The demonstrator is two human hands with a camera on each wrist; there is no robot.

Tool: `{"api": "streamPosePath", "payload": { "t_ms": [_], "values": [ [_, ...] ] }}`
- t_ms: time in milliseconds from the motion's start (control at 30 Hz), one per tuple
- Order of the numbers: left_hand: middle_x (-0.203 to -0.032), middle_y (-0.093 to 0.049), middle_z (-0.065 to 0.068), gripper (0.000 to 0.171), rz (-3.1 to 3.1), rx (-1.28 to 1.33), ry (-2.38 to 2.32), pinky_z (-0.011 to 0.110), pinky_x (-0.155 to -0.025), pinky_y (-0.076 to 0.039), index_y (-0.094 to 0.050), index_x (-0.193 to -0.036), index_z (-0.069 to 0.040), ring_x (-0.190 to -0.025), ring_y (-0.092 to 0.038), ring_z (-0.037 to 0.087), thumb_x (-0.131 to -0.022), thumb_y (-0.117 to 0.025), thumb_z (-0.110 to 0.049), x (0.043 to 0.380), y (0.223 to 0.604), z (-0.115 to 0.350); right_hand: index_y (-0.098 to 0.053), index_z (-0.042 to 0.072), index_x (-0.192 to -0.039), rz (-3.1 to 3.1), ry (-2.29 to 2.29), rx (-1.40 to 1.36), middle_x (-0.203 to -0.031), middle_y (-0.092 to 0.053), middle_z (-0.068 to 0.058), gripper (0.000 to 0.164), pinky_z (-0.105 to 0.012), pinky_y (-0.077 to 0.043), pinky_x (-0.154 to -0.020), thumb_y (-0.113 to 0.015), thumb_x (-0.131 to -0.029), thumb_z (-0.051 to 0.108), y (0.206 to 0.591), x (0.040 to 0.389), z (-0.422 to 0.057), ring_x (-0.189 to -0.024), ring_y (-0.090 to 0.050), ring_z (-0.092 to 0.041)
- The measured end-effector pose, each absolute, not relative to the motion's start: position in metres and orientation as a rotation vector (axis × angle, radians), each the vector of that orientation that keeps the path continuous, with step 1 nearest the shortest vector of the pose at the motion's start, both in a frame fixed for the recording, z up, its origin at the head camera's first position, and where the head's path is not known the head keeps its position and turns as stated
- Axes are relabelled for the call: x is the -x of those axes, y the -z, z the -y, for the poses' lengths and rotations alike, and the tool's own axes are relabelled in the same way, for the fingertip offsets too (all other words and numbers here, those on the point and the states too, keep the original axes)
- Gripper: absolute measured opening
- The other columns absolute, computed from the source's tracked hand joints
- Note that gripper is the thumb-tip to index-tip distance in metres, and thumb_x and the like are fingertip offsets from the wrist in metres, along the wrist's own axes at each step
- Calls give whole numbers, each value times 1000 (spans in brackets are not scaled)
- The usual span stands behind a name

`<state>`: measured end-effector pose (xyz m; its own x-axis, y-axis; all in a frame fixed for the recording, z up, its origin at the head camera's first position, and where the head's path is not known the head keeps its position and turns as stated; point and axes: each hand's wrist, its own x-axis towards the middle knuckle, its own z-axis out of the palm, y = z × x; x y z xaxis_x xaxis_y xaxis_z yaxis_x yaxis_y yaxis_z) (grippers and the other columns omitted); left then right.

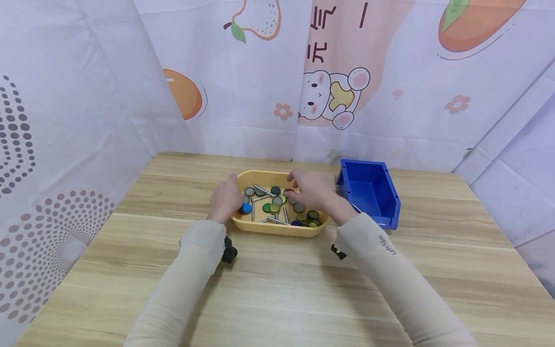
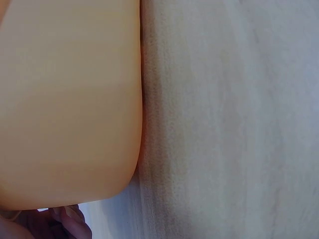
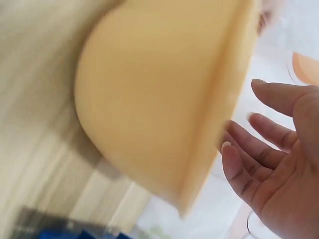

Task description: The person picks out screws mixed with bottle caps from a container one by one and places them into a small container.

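A yellow plastic basket (image 1: pixel 277 230) sits on the table, with bottle caps (image 1: pixel 275 208) in several colours and short metal rods (image 1: pixel 253 210) lying loose inside. My left hand (image 1: pixel 227 198) grips the basket's left end; the left wrist view shows its curled fingers (image 2: pixel 72 221) at the basket's edge. Over the basket's right side, my right hand (image 1: pixel 313 190) hovers with fingers spread and slightly bent. Nothing shows between the right thumb and fingers in the right wrist view. Its fingertips partly pass behind the rim there, so contact cannot be told.
Right of the basket stands a blue bin (image 1: pixel 368 193), close to my right forearm, which hides part of its near left side. A printed curtain (image 1: pixel 251 96) hangs along the table's back edge. Bare wood table (image 1: pixel 277 289) extends in front of the basket.
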<state>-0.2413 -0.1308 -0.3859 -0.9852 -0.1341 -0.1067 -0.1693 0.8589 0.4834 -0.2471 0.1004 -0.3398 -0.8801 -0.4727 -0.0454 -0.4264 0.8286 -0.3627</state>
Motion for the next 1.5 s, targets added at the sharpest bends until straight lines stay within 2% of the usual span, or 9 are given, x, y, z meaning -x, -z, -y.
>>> {"api": "streamPosePath", "payload": {
  "t_ms": [133,333,700,867,1033,1167,1367,1500],
  "values": [
    [-117,-65,16,51,-2965,247,-777,46,-77,-49,-45,-140,-8,-96,-61,33,-91,-59,-14,241,386,130,-49,6,-136,-2868,537,735,-130,-60,-15,48,-44,-50,-96,-63,-96,28,351,244,-87,-115,-60,-28],
    [-118,-65,17,50,-2972,259,-747,48,-78,-50,-45,-139,-8,-99,-62,34,-91,-59,-14,242,387,130,-49,6,-140,-2828,467,839,-141,-52,-13,50,-46,-44,-107,-62,-97,28,363,241,-70,-130,-51,-29],
    [-119,-65,17,51,-2969,252,-773,48,-79,-50,-45,-140,-8,-100,-62,35,-91,-59,-14,242,386,130,-55,9,-135,-2850,294,932,-136,-55,-11,45,-48,-43,-106,-61,-97,31,383,238,-60,-128,-49,-30],
    [-118,-65,18,51,-2971,247,-767,46,-75,-49,-45,-140,-8,-98,-62,34,-91,-58,-14,242,386,130,-54,9,-133,-2853,295,904,-128,-60,-9,47,-45,-43,-104,-63,-96,36,383,236,-59,-121,-52,-29],
    [-116,-65,17,52,-2969,253,-750,42,-71,-47,-44,-141,-8,-95,-61,33,-91,-59,-15,242,386,130,-52,8,-132,-2861,232,864,-123,-61,-9,56,-45,-41,-105,-63,-93,47,384,236,-58,-119,-53,-28],
    [-116,-65,17,50,-2971,253,-750,41,-70,-47,-45,-139,-8,-95,-61,32,-91,-59,-15,242,386,130,-52,8,-126,-2880,180,800,-112,-63,-7,58,-44,-41,-102,-64,-91,52,384,236,-57,-112,-55,-27],
    [-115,-65,16,51,-2964,258,-759,41,-71,-46,-46,-139,-9,-96,-61,33,-91,-61,-16,242,385,130,-53,11,-108,-2906,131,663,-83,-60,-1,53,-41,-47,-88,-65,-87,58,387,237,-58,-92,-64,-24],
    [-118,-65,18,54,-2961,256,-770,43,-73,-47,-45,-141,-8,-98,-61,34,-90,-60,-15,241,385,130,-54,10,-104,-2891,149,616,-81,-60,-2,49,-43,-48,-83,-66,-88,54,387,237,-59,-85,-64,-22]
  ]
}}
